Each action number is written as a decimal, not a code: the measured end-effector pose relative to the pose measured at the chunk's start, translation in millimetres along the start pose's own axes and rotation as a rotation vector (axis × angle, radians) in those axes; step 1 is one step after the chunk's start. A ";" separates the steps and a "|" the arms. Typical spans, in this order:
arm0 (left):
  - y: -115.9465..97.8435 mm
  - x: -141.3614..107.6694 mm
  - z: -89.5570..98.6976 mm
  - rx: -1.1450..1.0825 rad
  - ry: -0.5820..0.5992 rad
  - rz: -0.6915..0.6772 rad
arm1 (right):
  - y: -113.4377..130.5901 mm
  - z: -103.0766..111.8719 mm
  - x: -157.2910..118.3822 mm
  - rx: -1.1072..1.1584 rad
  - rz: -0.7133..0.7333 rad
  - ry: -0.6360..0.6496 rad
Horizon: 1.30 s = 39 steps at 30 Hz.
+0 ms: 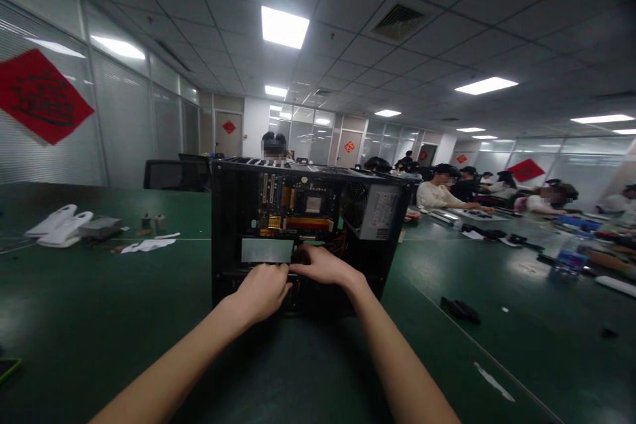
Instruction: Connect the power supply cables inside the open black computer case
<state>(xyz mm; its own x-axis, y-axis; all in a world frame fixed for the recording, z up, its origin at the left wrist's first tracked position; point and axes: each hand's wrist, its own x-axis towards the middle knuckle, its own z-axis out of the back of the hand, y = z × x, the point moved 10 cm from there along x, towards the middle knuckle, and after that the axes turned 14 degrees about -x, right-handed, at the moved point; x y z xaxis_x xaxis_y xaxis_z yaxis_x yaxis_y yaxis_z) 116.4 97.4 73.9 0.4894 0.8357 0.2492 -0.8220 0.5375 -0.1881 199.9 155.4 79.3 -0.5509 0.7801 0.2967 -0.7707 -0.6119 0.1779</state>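
A black computer case [217, 232] stands open-sided on the green table. Inside it are a motherboard [313, 204] and, at the upper right, a power supply [380, 212] with a fan. Lower down lies a flat silver drive-like metal box [267, 250]. My left hand [264, 290] is closed with curled fingers just below this box, at the drive bay; what it grips is hidden. Close by, my right hand [328, 266] reaches in at the box's right end. Its fingers are bent around something dark there that I cannot make out, near some cables [338, 245].
On the left of the table lie white plastic objects [67, 225], a grey box [101, 227] and crumpled white paper [149, 245]. A black item [460, 309] and a clear bottle [571, 255] are on the right. Several people sit along the table's far right side.
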 end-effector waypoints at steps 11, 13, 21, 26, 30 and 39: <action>3.3 20.0 41.6 -0.647 -0.058 0.000 | -12.8 52.1 20.9 0.373 -0.100 -0.294; -1.5 35.4 54.7 -0.773 -0.053 -0.012 | -9.4 73.1 14.8 0.396 -0.106 -0.399; -18.8 45.0 87.2 -1.178 -0.137 -0.065 | 8.5 124.6 -16.3 0.484 -0.068 -0.616; -12.7 40.4 91.0 -1.359 -0.240 -0.037 | 14.4 130.4 -24.5 0.668 -0.042 -0.574; -24.2 40.8 91.9 -1.409 -0.185 -0.117 | 24.6 145.8 -37.3 0.423 -0.062 -0.669; -21.8 39.4 95.4 -1.355 -0.274 -0.152 | 34.8 149.4 -41.6 0.338 -0.041 -0.752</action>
<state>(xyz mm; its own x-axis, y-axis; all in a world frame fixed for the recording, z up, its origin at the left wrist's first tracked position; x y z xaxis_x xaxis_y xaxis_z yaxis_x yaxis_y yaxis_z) 125.8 107.9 178.4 0.3464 0.7958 0.4967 0.2300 0.4413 -0.8674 243.8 82.1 213.3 -0.0698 0.5804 0.8113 -0.5813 -0.6846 0.4398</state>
